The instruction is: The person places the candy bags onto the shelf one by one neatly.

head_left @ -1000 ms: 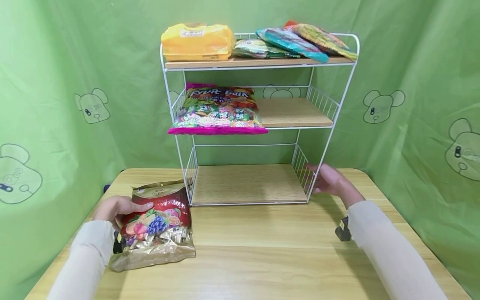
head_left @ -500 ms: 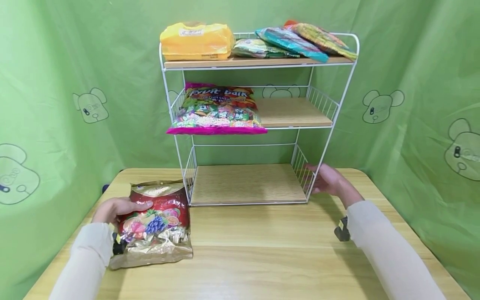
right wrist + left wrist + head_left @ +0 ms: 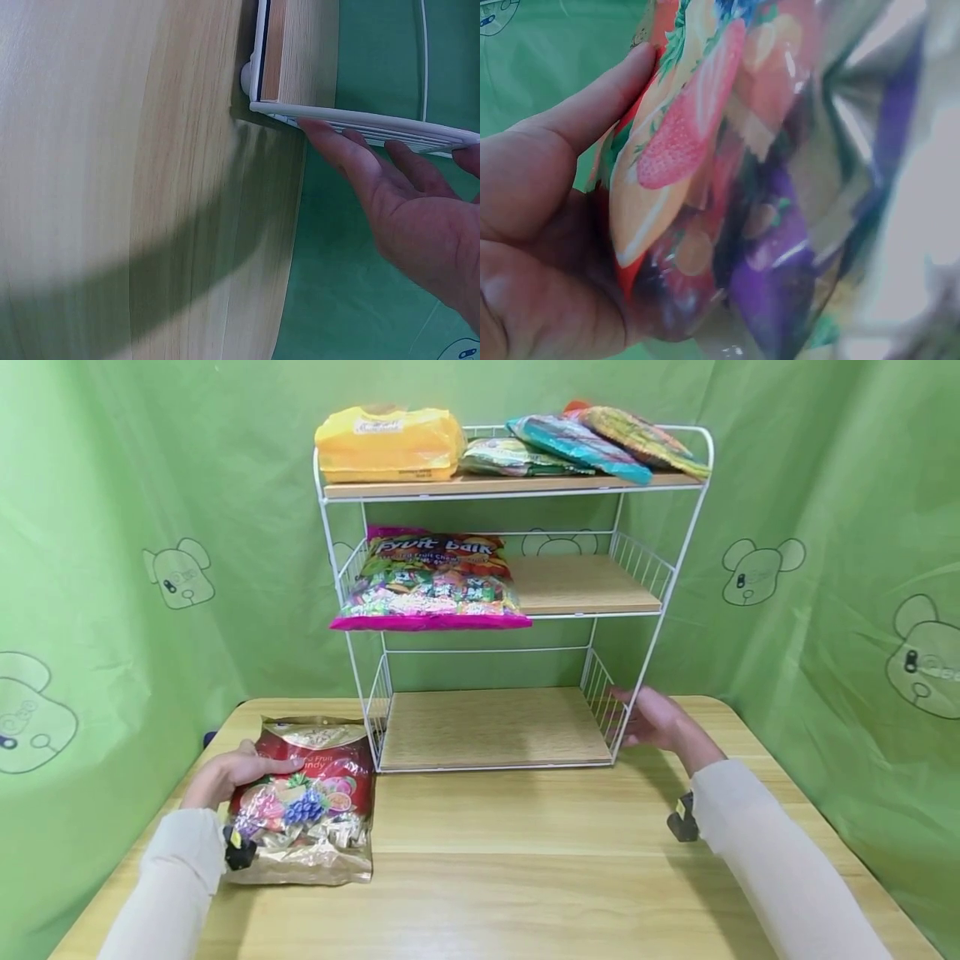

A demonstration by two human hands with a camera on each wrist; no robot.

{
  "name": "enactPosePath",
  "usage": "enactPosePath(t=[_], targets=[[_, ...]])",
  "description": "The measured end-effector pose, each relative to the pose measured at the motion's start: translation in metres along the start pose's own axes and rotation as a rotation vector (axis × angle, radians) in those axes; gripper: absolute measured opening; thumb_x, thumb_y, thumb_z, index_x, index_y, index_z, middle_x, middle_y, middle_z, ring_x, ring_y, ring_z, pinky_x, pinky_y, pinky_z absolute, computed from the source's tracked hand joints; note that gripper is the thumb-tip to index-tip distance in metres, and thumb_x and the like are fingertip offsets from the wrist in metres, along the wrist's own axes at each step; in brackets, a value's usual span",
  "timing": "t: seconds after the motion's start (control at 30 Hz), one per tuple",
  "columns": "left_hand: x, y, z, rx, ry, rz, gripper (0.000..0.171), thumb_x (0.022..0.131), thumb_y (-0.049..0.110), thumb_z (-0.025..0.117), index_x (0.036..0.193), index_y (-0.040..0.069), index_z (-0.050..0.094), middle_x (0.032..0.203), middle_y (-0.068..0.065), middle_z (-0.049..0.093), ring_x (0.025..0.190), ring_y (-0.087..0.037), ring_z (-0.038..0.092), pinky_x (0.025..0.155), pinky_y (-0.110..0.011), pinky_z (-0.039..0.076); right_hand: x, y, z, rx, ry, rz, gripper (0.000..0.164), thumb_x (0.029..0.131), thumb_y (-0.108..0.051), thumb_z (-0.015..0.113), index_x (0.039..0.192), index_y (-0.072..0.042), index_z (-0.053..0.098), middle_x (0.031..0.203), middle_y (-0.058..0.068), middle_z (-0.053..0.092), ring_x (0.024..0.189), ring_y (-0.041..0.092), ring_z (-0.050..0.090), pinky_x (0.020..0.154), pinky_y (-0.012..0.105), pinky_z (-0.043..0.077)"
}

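Note:
A red and gold bag of mixed fruit candy (image 3: 318, 789) lies at the left of the table, beside the rack's lower left corner. My left hand (image 3: 232, 772) grips its left edge, thumb on top of the bag; the other fingers are hidden beneath it. In the left wrist view, the bag's printed fruit and clear plastic (image 3: 705, 195) fill much of the picture. On the other side, my right hand (image 3: 656, 718) touches the right side of the white wire rack (image 3: 495, 727). Its extended fingers rest against the side bars in the right wrist view.
A Fruit balk candy bag (image 3: 438, 581) sits on the middle shelf's left half, overhanging the front. The top shelf bears a yellow package (image 3: 390, 443), a green packet (image 3: 517, 458), a teal packet (image 3: 577, 447) and a yellowish packet (image 3: 637, 439). Green curtains (image 3: 90, 568) surround the wooden table (image 3: 525, 877).
My left hand has shifted the red and gold candy bag slightly left and back, and the bag has straightened. The right hand stays at the rack's side.

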State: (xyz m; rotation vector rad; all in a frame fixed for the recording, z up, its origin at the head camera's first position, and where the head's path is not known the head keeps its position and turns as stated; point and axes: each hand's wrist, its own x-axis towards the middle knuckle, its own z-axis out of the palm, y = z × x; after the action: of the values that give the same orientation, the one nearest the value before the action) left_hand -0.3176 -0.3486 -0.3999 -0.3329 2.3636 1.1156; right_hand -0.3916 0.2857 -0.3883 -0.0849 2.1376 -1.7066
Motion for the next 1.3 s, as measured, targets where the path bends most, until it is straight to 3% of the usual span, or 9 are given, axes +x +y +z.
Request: enactPosePath(t=[0.17,0.33,0.37,0.47,0.53,0.63,0.77,1.1,1.3], targets=[[0.001,-0.001,0.0,0.014,0.013,0.02,0.132,0.089,0.056,0.07,0.147,-0.017,-0.024,0.154,-0.044,-0.016,0.144,-0.061,0.002,0.121,-0.066,0.011,0.0,0.0,0.001,0.0,-0.005,0.0,0.063,0.111,-0.031,0.031,0.161,0.0,0.008,0.135,0.03,0.043,0.119,0.052,0.055,0.085,0.04,0.059],[-0.003,0.006,0.001,0.069,0.084,0.059,0.111,0.09,0.05,0.071,0.143,-0.022,0.005,0.125,-0.039,0.034,0.102,-0.041,0.053,0.105,-0.055,0.045,0.001,0.001,0.0,0.006,-0.01,-0.001,0.064,0.111,-0.032,0.031,0.161,0.0,0.007,0.14,0.033,0.039,0.124,0.054,0.051,0.087,0.04,0.059],[-0.003,0.009,0.001,0.084,0.103,0.065,0.108,0.09,0.048,0.071,0.141,-0.023,0.009,0.112,-0.032,0.04,0.086,-0.033,0.055,0.096,-0.051,0.05,0.001,0.001,0.0,0.007,-0.01,-0.002,0.064,0.111,-0.032,0.031,0.161,-0.001,0.006,0.141,0.033,0.038,0.125,0.055,0.05,0.087,0.04,0.059],[-0.006,0.017,0.001,0.113,0.137,0.085,0.11,0.091,0.044,0.072,0.143,-0.026,0.005,0.116,-0.039,0.042,0.086,-0.033,0.056,0.097,-0.049,0.051,0.001,0.002,-0.001,0.007,-0.015,-0.004,0.064,0.111,-0.033,0.03,0.161,-0.002,0.005,0.145,0.036,0.033,0.126,0.056,0.047,0.084,0.038,0.059],[-0.007,0.021,0.002,0.132,0.149,0.092,0.099,0.09,0.043,0.073,0.139,-0.027,0.022,0.12,-0.038,0.046,0.093,-0.034,0.057,0.096,-0.047,0.052,0.001,0.002,-0.001,0.004,-0.014,-0.003,0.064,0.111,-0.033,0.029,0.162,-0.003,0.003,0.147,0.038,0.03,0.126,0.056,0.047,0.08,0.036,0.058],[-0.01,0.025,0.003,0.136,0.164,0.107,0.056,0.089,0.041,0.075,0.103,-0.01,0.056,0.091,-0.02,0.062,0.076,-0.023,0.061,0.075,-0.036,0.056,0.0,0.002,-0.002,-0.004,-0.012,-0.002,0.064,0.111,-0.033,0.029,0.162,-0.003,0.003,0.147,0.038,0.031,0.123,0.054,0.05,0.076,0.033,0.058],[-0.015,0.027,0.005,0.073,0.154,0.139,0.034,0.09,0.034,0.075,0.081,0.008,0.057,0.065,0.002,0.057,0.052,-0.01,0.054,0.051,-0.026,0.049,0.0,0.002,-0.001,0.004,-0.011,-0.003,0.064,0.111,-0.032,0.03,0.161,-0.002,0.005,0.139,0.033,0.039,0.124,0.055,0.05,0.089,0.041,0.058],[-0.032,0.049,-0.007,0.255,0.269,0.318,0.055,0.084,0.027,0.08,0.121,-0.007,0.058,0.111,-0.026,0.066,0.099,-0.036,0.065,0.092,-0.048,0.054,0.002,0.0,0.0,0.019,0.006,-0.004,0.061,0.111,-0.031,0.031,0.159,0.001,0.012,0.138,0.032,0.042,0.131,0.06,0.043,0.099,0.05,0.055],[-0.045,0.066,-0.008,0.399,0.308,0.326,0.062,0.077,0.03,0.084,0.123,-0.004,0.059,0.107,-0.024,0.069,0.094,-0.036,0.066,0.085,-0.052,0.055,0.002,0.002,0.0,0.013,0.0,-0.008,0.063,0.111,-0.033,0.031,0.16,0.0,0.008,0.147,0.039,0.031,0.131,0.061,0.042,0.092,0.044,0.058]])
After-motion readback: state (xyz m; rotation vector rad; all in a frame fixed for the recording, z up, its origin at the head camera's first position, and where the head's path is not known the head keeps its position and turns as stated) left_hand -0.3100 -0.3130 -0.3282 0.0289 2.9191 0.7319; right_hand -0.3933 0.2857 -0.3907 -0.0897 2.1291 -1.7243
